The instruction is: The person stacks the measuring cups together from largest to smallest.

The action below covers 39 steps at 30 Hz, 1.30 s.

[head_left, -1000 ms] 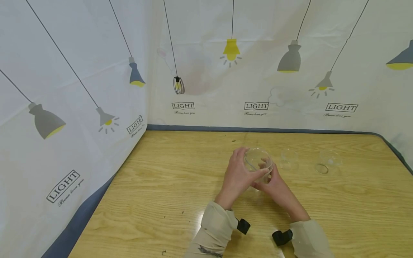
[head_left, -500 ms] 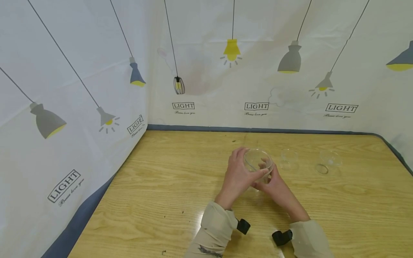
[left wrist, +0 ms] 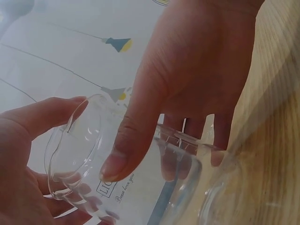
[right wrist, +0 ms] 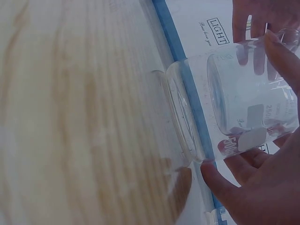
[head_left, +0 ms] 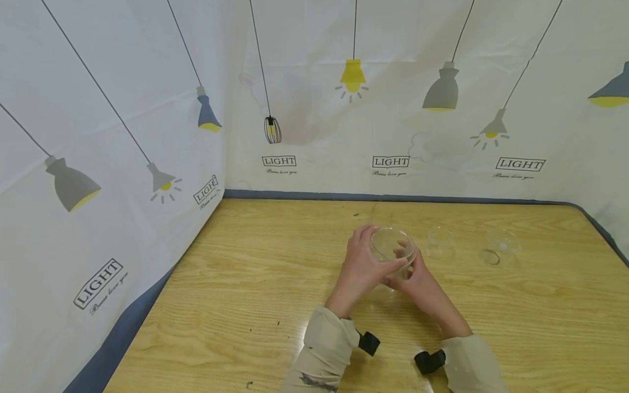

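Between my hands is a clear glass beaker (head_left: pixel 391 240), with white markings showing in the right wrist view. A second glass outline (right wrist: pixel 234 89) appears inside it, like a smaller beaker nested in the larger one; the transparency blurs the edges. My left hand (head_left: pixel 362 265) grips the upper part, its fingers at the rim (left wrist: pixel 70 140) and its thumb across the near side. Lower down, my right hand (head_left: pixel 420 284) holds the right side, thumb in front and fingers behind. One right-hand finger (right wrist: pixel 218 183) lies close to the base. The glass is held just over the table, contact unclear.
Two more clear glass vessels, a small one (head_left: pixel 440 244) and a wider one (head_left: pixel 500 240), stand right of my hands and are hard to see. The wooden table (head_left: pixel 236 284) borders white cloth walls (head_left: pixel 314 98) printed with lamps. A black wrist camera sits on each sleeve.
My left wrist has shifted very slightly to the left. Both hands keep their hold on the glass, and the other vessels stay where they were.
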Tool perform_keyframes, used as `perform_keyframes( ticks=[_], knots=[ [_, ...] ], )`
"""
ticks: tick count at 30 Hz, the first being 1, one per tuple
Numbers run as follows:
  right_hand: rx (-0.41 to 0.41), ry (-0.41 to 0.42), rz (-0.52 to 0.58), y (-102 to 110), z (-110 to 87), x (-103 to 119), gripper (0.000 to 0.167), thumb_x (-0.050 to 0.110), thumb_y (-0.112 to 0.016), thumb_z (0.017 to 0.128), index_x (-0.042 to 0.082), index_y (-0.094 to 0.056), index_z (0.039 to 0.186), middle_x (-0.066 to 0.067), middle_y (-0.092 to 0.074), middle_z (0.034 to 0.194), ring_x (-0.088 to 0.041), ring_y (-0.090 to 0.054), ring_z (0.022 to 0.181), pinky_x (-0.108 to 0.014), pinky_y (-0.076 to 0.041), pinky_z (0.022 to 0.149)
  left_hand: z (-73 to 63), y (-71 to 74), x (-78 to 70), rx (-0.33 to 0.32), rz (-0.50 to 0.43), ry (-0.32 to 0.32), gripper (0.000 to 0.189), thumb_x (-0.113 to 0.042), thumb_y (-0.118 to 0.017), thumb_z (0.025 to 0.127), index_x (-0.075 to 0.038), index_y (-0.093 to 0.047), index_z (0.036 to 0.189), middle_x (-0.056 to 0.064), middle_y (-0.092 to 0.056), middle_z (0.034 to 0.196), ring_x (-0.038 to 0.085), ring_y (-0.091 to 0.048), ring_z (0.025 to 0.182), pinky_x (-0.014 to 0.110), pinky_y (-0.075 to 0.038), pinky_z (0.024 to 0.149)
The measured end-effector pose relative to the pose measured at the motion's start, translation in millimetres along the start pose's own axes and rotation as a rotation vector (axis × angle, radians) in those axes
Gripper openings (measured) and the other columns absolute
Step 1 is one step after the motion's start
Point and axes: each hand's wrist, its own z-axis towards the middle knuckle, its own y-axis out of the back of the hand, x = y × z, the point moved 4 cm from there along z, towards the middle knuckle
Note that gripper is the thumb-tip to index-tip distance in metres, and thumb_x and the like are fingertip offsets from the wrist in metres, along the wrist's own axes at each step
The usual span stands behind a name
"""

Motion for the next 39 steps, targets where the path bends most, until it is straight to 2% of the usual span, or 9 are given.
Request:
perform_keyframes(
  ticks=[5,12,19,32,39],
  knots=[
    [0.004,-0.007,0.015,-0.4,-0.3,-1.9,0.093,0.042,-0.068,0.076,0.031,-0.003,0.141,-0.015,-0.022,0.141,-0.039,-0.026,0.125,-0.057,-0.032,0.091,0.2,0.4,1.6,0.026,-0.009,-0.017,0.083,-0.059,-0.068,0.065,-0.019,-0.04,0.131,-0.007,-0.03,0.136,0.015,-0.033,0.119,0.04,-0.04,0.088],
    [-0.003,-0.005,-0.012,0.7,-0.4,-2.7,0.091,0.045,-0.067,0.076,0.033,-0.004,0.141,-0.015,-0.024,0.14,-0.038,-0.029,0.124,-0.057,-0.033,0.089,0.3,-0.3,-0.5,0.05,-0.007,-0.045,0.081,-0.056,-0.07,0.066,-0.018,-0.041,0.131,-0.006,-0.03,0.137,0.017,-0.032,0.121,0.041,-0.04,0.089],
    [0.002,-0.005,0.004,0.4,0.1,-4.3,0.09,0.043,-0.067,0.076,0.033,-0.005,0.141,-0.015,-0.023,0.141,-0.04,-0.027,0.125,-0.057,-0.033,0.09,-0.7,-0.5,-1.8,0.071,-0.017,-0.036,0.079,-0.052,-0.071,0.068,-0.018,-0.039,0.132,-0.004,-0.03,0.137,0.018,-0.031,0.12,0.04,-0.041,0.087],
    [0.0,0.007,0.002,1.1,-0.5,-1.4,0.089,0.041,-0.067,0.077,0.03,-0.006,0.141,-0.014,-0.024,0.141,-0.041,-0.027,0.124,-0.058,-0.032,0.09,-2.6,-0.5,-2.9,0.094,-0.034,-0.017,0.081,-0.053,-0.068,0.069,-0.019,-0.035,0.134,-0.003,-0.025,0.141,0.019,-0.029,0.123,0.043,-0.039,0.089],
    [0.007,0.016,0.015,0.2,-0.3,-1.6,0.088,0.038,-0.066,0.079,0.023,-0.006,0.142,-0.017,-0.023,0.141,-0.042,-0.026,0.125,-0.058,-0.033,0.089,-2.9,-1.0,-2.3,0.106,-0.035,-0.02,0.081,-0.054,-0.066,0.07,-0.02,-0.033,0.135,-0.005,-0.024,0.141,0.019,-0.028,0.124,0.044,-0.038,0.09]
  ],
)
